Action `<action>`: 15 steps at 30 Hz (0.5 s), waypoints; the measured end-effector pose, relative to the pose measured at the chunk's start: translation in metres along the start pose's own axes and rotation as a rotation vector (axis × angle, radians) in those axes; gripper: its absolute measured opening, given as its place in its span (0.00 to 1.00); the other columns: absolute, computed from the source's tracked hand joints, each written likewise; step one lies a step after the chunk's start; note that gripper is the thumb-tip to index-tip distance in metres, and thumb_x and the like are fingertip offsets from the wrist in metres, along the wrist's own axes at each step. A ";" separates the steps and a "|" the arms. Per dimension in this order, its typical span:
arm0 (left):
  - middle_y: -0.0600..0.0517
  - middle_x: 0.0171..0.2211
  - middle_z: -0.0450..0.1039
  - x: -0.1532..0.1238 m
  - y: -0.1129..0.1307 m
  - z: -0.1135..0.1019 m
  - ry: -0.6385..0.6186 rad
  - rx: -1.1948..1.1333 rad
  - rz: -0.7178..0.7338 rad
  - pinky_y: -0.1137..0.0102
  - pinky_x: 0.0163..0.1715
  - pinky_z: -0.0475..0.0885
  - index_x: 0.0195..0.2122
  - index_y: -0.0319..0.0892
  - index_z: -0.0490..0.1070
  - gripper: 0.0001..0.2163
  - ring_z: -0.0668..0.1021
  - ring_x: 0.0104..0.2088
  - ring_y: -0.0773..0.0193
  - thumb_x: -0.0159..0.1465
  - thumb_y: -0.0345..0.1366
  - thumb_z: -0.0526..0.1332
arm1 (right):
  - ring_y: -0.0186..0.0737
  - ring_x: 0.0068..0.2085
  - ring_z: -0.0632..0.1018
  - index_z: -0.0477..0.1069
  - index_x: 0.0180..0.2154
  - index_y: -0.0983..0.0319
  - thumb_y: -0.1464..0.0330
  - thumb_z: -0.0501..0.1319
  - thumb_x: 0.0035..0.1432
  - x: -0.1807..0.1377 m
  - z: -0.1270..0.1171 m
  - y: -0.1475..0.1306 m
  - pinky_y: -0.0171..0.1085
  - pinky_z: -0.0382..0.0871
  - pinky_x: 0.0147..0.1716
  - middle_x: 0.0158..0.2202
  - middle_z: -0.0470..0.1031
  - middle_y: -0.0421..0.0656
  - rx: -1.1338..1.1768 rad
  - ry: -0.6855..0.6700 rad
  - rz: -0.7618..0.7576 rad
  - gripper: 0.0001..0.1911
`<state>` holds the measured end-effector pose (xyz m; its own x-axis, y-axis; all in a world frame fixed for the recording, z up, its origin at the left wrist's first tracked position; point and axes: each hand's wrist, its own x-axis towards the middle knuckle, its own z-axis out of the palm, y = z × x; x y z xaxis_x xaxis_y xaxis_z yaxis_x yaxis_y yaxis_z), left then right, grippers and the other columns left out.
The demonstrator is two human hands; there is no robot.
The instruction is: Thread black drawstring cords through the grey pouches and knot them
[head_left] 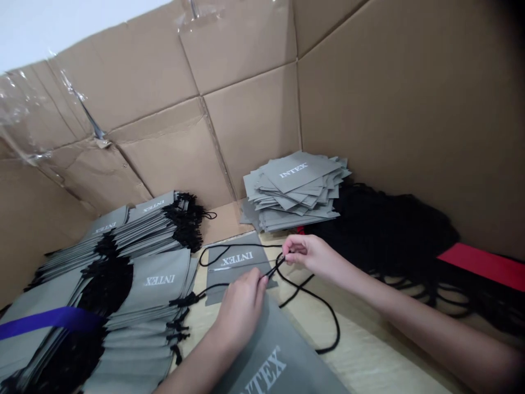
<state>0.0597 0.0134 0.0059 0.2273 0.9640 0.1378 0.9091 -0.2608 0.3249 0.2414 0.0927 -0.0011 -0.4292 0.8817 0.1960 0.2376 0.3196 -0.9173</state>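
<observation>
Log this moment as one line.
Left hand: thin black cord | right hand: same cord | under them: flat grey INTEX fabric bag

Thin black drawcord point(315, 296), slack and looped, lying across a flat grey INTEX pouch point(229, 273) (white lettering, upside down)

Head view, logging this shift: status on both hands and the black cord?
Left hand pinching black cord. Right hand holding same cord close by. Flat grey INTEX bag under the cord.
</observation>
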 end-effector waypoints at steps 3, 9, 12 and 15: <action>0.50 0.28 0.72 -0.005 -0.003 -0.002 -0.032 -0.019 -0.011 0.71 0.26 0.61 0.32 0.43 0.62 0.13 0.74 0.28 0.61 0.68 0.39 0.42 | 0.35 0.25 0.71 0.62 0.25 0.61 0.67 0.57 0.43 0.002 -0.001 0.005 0.33 0.63 0.26 0.21 0.67 0.38 0.066 -0.020 0.013 0.05; 0.49 0.33 0.75 -0.010 -0.009 -0.001 -0.084 0.057 0.065 0.71 0.27 0.61 0.35 0.44 0.65 0.11 0.76 0.32 0.59 0.67 0.38 0.45 | 0.34 0.23 0.69 0.63 0.24 0.61 0.66 0.60 0.42 0.003 -0.002 0.009 0.33 0.62 0.23 0.19 0.66 0.37 0.117 -0.049 0.075 0.07; 0.49 0.33 0.75 -0.011 -0.015 -0.001 -0.083 0.020 0.077 0.71 0.27 0.62 0.36 0.44 0.67 0.11 0.76 0.32 0.59 0.67 0.38 0.46 | 0.35 0.23 0.71 0.65 0.23 0.62 0.64 0.61 0.42 0.004 -0.003 0.011 0.33 0.63 0.24 0.19 0.67 0.38 0.108 -0.050 0.112 0.08; 0.49 0.33 0.76 -0.010 -0.019 -0.003 -0.079 -0.063 0.089 0.71 0.28 0.62 0.35 0.44 0.70 0.13 0.76 0.31 0.60 0.66 0.39 0.47 | 0.36 0.23 0.71 0.67 0.23 0.62 0.61 0.63 0.42 0.006 -0.005 0.016 0.34 0.64 0.24 0.19 0.68 0.39 0.070 -0.048 0.139 0.11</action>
<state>0.0390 0.0089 0.0016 0.3350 0.9374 0.0949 0.8609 -0.3454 0.3734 0.2469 0.1054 -0.0131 -0.4378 0.8976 0.0507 0.2372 0.1698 -0.9565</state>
